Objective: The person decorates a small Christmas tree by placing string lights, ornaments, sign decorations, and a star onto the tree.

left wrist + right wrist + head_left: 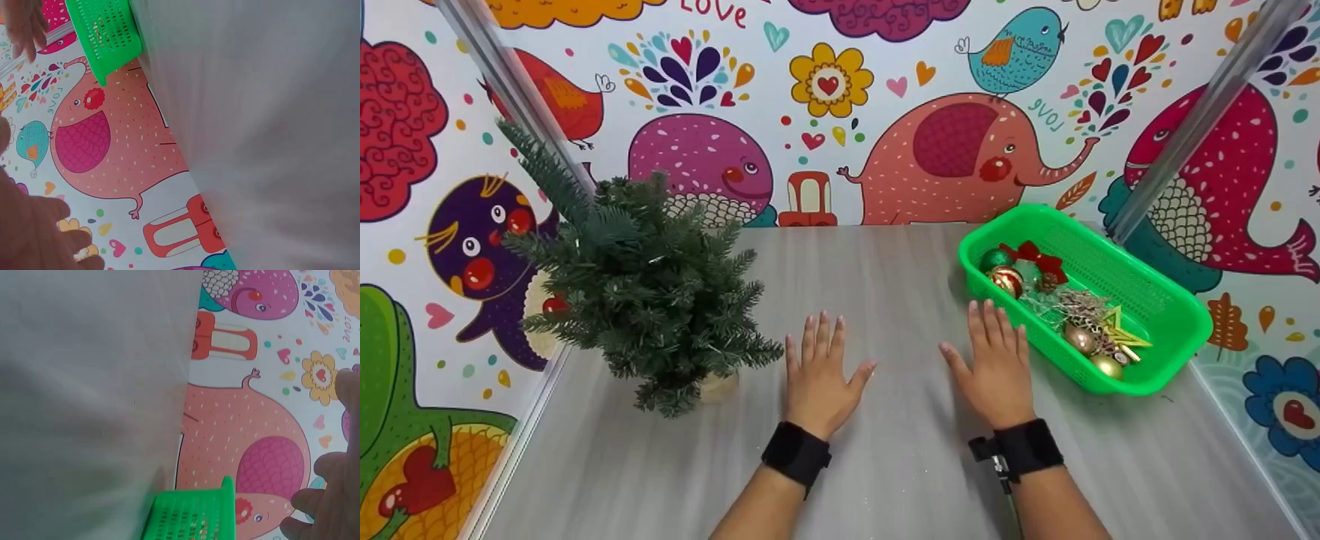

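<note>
My left hand (821, 379) is spread palm down over the grey table, its fingers straight and holding nothing. Just left of it stands a small artificial Christmas tree (652, 292) with a pale round base (720, 386). Also palm down and empty, my right hand (996, 371) has its fingers extended close to the near side of a green plastic basket (1174, 322). Inside the basket lie shiny baubles (1006, 280), a red bow (1041, 261), a yellow star (1121, 330) and other ornaments. In the left wrist view, part of the green basket (107, 39) shows beyond the fingers.
The grey tabletop (900, 465) runs back to a wall printed with cartoon animals (952, 165). Clear corner strips (1200, 120) rise at both back corners, and printed panels flank the sides. Each wrist wears a black band (796, 454).
</note>
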Tool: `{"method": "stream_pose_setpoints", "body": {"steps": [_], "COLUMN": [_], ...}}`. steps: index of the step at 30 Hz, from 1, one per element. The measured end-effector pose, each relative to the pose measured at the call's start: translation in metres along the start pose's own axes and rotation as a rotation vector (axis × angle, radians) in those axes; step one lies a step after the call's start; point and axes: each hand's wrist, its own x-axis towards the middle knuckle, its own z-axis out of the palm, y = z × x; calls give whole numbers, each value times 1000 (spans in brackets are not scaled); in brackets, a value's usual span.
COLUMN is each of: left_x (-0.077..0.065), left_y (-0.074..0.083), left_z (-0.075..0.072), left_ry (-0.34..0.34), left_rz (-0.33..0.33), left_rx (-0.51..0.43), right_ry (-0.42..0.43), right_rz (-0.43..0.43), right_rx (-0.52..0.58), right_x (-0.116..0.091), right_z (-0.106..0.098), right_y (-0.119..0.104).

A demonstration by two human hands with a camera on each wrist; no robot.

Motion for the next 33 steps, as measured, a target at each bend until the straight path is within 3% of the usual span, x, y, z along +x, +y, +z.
{"method": "stream_pose_setpoints", "body": {"steps": [5, 10, 18, 21, 24, 27, 30, 33], "left_x": [-5, -9, -20, -24, -29, -34, -38, -39], "left_y": [-14, -28, -62, -78, -92, -100, -102, -102], "left_z": [-4, -6, -9, -9, -5, -1, 0, -4], "left_ry": [43, 134, 309, 394, 488, 532, 487, 400], "left_rz": [-61, -150, -245, -241, -189, -178, -283, -469], "left_rx": [-91, -210, -201, -183, -148, -144, -231, -353], "right_ry": [4, 13, 34, 57, 62, 58, 56, 80], "right_rz": [34, 59, 158, 185, 205, 229, 250, 248], "right_rx": [-9, -36, -57, -60, -73, -94, -100, -104], "right_x": [3, -2, -21, -24, -26, -32, -37, -42], "right_z": [-7, -19, -40, -47, -53, -57, -59, -59], "right_y": [21, 57, 111, 123, 133, 141, 147, 151]}}
